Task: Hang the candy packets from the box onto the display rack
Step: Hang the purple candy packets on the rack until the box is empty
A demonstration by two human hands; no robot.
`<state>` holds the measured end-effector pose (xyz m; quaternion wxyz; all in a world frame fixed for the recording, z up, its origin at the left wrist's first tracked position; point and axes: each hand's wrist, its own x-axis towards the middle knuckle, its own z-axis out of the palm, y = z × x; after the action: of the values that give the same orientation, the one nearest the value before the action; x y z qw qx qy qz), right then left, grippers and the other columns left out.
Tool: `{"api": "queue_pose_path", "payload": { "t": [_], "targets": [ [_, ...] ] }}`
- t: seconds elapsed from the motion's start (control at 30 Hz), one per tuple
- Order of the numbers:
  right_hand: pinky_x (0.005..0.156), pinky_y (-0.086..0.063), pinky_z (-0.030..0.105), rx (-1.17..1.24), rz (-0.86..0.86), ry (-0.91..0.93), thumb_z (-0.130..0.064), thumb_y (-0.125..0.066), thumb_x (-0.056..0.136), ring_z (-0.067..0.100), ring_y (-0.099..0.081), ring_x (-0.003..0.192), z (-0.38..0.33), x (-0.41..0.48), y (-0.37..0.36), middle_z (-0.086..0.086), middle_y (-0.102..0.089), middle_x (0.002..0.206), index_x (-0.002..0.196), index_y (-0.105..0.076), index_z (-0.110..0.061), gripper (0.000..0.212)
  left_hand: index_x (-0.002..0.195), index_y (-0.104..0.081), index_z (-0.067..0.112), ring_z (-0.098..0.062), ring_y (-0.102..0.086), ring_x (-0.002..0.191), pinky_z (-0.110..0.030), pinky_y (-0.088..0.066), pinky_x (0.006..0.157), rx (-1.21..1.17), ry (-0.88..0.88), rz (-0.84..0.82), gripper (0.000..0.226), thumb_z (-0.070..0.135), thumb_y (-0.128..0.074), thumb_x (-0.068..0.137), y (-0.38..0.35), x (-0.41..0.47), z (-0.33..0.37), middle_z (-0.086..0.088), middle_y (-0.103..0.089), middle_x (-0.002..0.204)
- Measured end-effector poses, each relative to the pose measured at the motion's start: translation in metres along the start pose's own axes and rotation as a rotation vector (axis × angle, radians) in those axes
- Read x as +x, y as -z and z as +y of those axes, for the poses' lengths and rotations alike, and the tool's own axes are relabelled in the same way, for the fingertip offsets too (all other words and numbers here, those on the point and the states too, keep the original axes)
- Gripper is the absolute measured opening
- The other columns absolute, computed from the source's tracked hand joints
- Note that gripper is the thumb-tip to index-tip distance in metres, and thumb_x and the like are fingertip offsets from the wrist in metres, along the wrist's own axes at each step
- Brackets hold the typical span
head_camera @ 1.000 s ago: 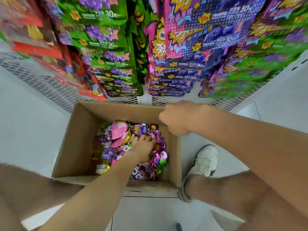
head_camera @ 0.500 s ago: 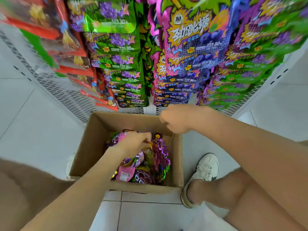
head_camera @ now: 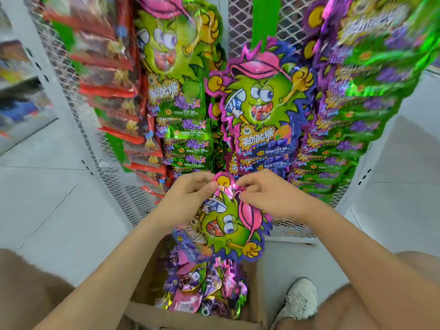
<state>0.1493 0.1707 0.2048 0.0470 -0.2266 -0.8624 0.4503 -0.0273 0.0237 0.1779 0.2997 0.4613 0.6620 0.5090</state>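
Nearest, two bare knees frame the view, and a white sneaker point(head_camera: 297, 303) stands on pale tiled floor point(head_camera: 59, 210) just right of the cardboard box point(head_camera: 256, 294). The box is open at the top, and its plain brown walls have straight, soft edges. Inside lies a loose heap of candy packets point(head_camera: 202, 289), glossy foil in pink and purple, crumpled against each other. Bare floor spreads wide to the left of the box, with a narrower strip to its right.

Above the box, both hands hold one candy packet point(head_camera: 226, 225) in the air, short of the rack. The left hand point(head_camera: 188, 194) pinches its top edge between thumb and curled fingers. The right hand point(head_camera: 264, 194) pinches the same edge from the other side. The packet is die-cut with a jagged purple outline, and its shiny green printed figure is turned askew.

Behind the hands rises the display rack point(head_camera: 114, 167), white diamond wire mesh between slotted white uprights. A band of mesh shows bare low on the right. Columns of hung goods overlap like shingles: red packets point(head_camera: 119, 91) on the left, then green grape packets point(head_camera: 183, 120), and a spiky blueberry packet point(head_camera: 259, 101) at centre. At the far right, more green packets point(head_camera: 357, 115) are blurred.
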Motion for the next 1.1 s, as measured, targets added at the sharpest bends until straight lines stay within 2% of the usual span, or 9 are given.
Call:
{"api": "queue_pose_path", "payload": {
  "t": [0.2,0.23,0.33,0.4,0.5,0.6,0.77,0.93,1.1],
  "targets": [
    [0.061,-0.044,0.013,0.229,0.258,0.083,-0.029,-0.078,0.094,-0.002,-0.059,0.058,-0.028,-0.013,0.027,-0.016,-0.07,0.065,0.095,-0.077,-0.02,0.009,0.094,-0.065,0.022,-0.016,-0.065,0.094,-0.037,-0.048,0.095,-0.083,0.048,0.104,0.021,0.028,-0.055,0.111,0.004,0.006,0.046,0.005,-0.07,0.092],
    [0.067,-0.05,0.016,0.236,0.301,0.091,-0.03,-0.082,0.09,-0.004,-0.065,0.066,-0.03,-0.015,0.036,-0.015,-0.075,0.072,0.095,-0.078,-0.021,0.011,0.091,-0.063,0.023,-0.018,-0.064,0.092,-0.038,-0.047,0.092,-0.127,0.049,0.17,0.023,0.027,-0.054,0.111,0.003,0.009,0.051,0.004,-0.068,0.09],
    [0.089,-0.058,0.057,0.248,0.413,0.093,-0.045,-0.088,0.08,0.015,-0.071,0.093,-0.028,-0.021,0.055,0.009,-0.08,0.104,0.097,-0.08,-0.023,0.029,0.078,-0.063,0.03,-0.024,-0.06,0.091,-0.044,-0.045,0.084,-0.335,0.073,0.35,0.027,0.029,-0.06,0.105,0.002,0.017,0.063,-0.001,-0.065,0.09],
    [0.099,-0.056,0.056,0.297,0.524,0.14,-0.042,-0.087,0.083,0.02,-0.075,0.103,-0.026,-0.024,0.063,0.003,-0.08,0.108,0.095,-0.081,-0.023,0.024,0.073,-0.059,0.031,-0.024,-0.052,0.086,-0.042,-0.04,0.074,-0.364,0.071,0.389,0.024,0.032,-0.061,0.097,0.001,0.021,0.07,0.0,-0.057,0.082],
    [0.096,-0.059,0.048,0.218,0.64,0.226,-0.027,-0.081,0.092,0.015,-0.075,0.103,-0.039,-0.028,0.073,-0.006,-0.08,0.104,0.112,-0.079,-0.023,0.021,0.091,-0.06,0.025,-0.019,-0.056,0.078,-0.039,-0.049,0.078,-0.147,-0.044,0.464,0.007,0.02,-0.063,0.096,-0.002,0.023,0.09,0.011,-0.061,0.081],
    [0.09,-0.06,0.043,0.082,0.753,0.285,-0.017,-0.077,0.094,0.012,-0.075,0.098,-0.062,-0.03,0.093,-0.007,-0.08,0.1,0.122,-0.074,-0.018,0.028,0.126,-0.057,0.018,-0.003,-0.061,0.102,-0.017,-0.049,0.088,0.172,-0.309,0.565,0.04,0.001,-0.062,0.09,-0.003,0.032,0.127,0.006,-0.065,0.116],
    [0.086,-0.049,0.033,-0.29,0.958,0.303,-0.02,-0.068,0.098,0.025,-0.069,0.096,-0.113,-0.021,0.134,0.0,-0.076,0.102,0.122,-0.074,-0.018,0.025,0.143,-0.055,0.014,-0.012,-0.052,0.131,-0.003,-0.03,0.102,0.49,-0.564,0.496,0.058,0.0,-0.058,0.087,-0.001,0.063,0.201,0.002,-0.059,0.14],
    [0.093,-0.054,0.042,-0.263,1.084,0.412,-0.021,-0.073,0.09,0.021,-0.07,0.096,-0.146,0.006,0.153,-0.007,-0.071,0.095,0.117,-0.071,-0.022,0.027,0.138,-0.056,0.019,-0.017,-0.065,0.112,-0.04,-0.054,0.102,0.316,-0.417,0.459,0.049,0.015,-0.057,0.09,-0.001,0.103,0.255,0.018,-0.061,0.11],
    [0.079,-0.051,0.031,-0.057,1.131,0.46,-0.017,-0.067,0.096,0.01,-0.065,0.078,-0.146,0.032,0.16,-0.011,-0.071,0.079,0.111,-0.063,-0.02,0.016,0.099,-0.064,0.024,-0.016,-0.056,0.082,-0.026,-0.043,0.075,0.179,-0.288,0.395,0.005,0.024,-0.059,0.1,0.012,0.126,0.266,0.005,-0.062,0.091]
  ]
}}
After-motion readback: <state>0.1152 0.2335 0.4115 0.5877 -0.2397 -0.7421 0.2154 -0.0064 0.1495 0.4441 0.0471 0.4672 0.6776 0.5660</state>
